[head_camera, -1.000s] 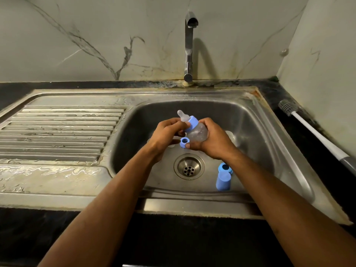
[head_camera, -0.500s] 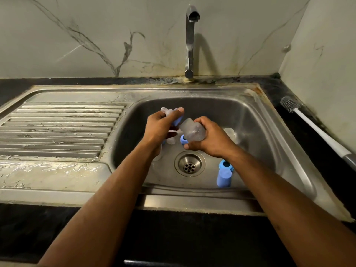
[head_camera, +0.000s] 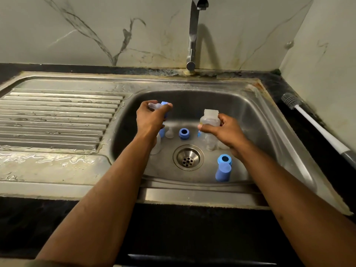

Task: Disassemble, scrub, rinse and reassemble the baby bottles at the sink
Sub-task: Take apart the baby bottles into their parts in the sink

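Steel all round: a drainboard (head_camera: 57,120) with wet ribs on the left, running into the sink (head_camera: 269,132) on the right.

Left hand (head_camera: 152,118), above the basin's left side: fingers curled round a blue collar with a clear teat (head_camera: 160,106) in it, held off the floor of the sink. Below that wrist, a clear bottle (head_camera: 156,145) and a small clear piece (head_camera: 169,132); the arm hides part of them, so what they are exactly cannot be told.

Centre: a blue ring (head_camera: 184,133) sits near the drain (head_camera: 188,158), apart from it.

Right hand (head_camera: 224,132): thumb and fingers wrapped round a clear bottle body (head_camera: 210,120), threaded neck up and bare, no collar on it. Another clear bottle (head_camera: 210,144) stands just under it. Near the front right, a blue cap (head_camera: 223,173) with a second blue ring (head_camera: 224,159) touching behind it.

Judgement: disassembly is in hand. The top is off this bottle, and loose parts in the basin suggest others are apart too. No water runs from the tap (head_camera: 194,31). Next move likely calls for pushing the teat out of its collar, setting the pieces down, then reaching for the brush (head_camera: 316,128).

Right side: the brush lies on the dark desk (head_camera: 289,89) along the wall. Marbled pale wall (head_camera: 96,35) behind, stained near the tap base; rust at the sink's back right corner.
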